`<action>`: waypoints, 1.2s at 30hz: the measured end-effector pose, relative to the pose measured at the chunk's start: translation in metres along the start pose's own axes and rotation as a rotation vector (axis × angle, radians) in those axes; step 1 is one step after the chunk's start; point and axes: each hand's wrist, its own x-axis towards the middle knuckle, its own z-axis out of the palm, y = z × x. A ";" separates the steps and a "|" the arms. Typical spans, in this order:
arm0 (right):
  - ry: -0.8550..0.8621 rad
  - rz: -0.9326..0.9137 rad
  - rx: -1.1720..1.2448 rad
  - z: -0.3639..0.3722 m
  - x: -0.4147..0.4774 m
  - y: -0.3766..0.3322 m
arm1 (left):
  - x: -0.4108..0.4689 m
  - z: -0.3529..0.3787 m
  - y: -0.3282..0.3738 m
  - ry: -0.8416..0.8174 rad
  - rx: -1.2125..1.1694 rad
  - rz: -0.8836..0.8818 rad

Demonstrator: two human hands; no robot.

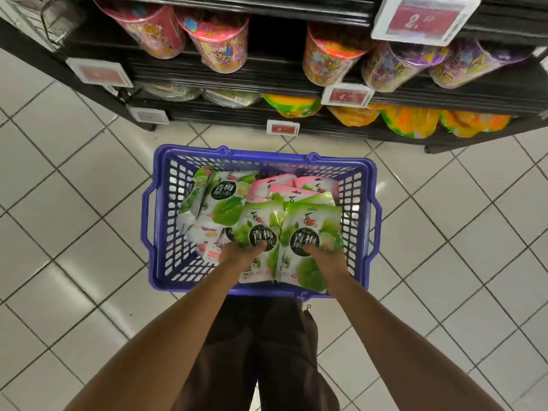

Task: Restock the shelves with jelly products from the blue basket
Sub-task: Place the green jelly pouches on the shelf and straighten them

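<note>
Basket of blue plastic, the blue basket [261, 152], down on the tiled floor [74, 232], near the foot of the black shelves [267, 75]. Dark trousers [267, 351] just behind its near rim.

Both hands inside, one pouch each. Left hand [241, 253] gripping the lower part of the first green pouch [261, 229], thumb across the front, fingers curled out of sight behind. Right hand [326, 256] holding the second green pouch [311, 229] the same way, thumb on the dark round label. Two held pouches side by side, inner edges touching, over the near half of the basket.

More jelly in the load: a third green pouch [222, 200] leaning at the back left, at least one more green one partly buried beside it. Pink pouches [284, 185] at the back, three tops showing.

On the shelves, five round tubs [219, 40] in a row on the upper level. Below them, four orange-yellow bags [412, 120], with two pale packs [231, 96] to their left. Five price tags [424, 17] in plain sight on the shelf edges.
</note>
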 end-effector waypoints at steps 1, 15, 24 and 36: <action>-0.006 0.013 0.028 0.000 0.000 0.001 | -0.002 0.001 -0.002 0.001 0.019 -0.003; -0.199 -0.275 0.425 -0.083 -0.122 -0.040 | -0.120 -0.092 0.048 -0.223 -0.342 0.335; -0.354 -0.655 0.605 -0.198 -0.363 -0.161 | -0.370 -0.242 0.155 -0.406 -0.377 0.760; -0.095 -1.301 0.669 -0.350 -0.629 -0.265 | -0.661 -0.351 0.242 -0.304 -0.454 1.375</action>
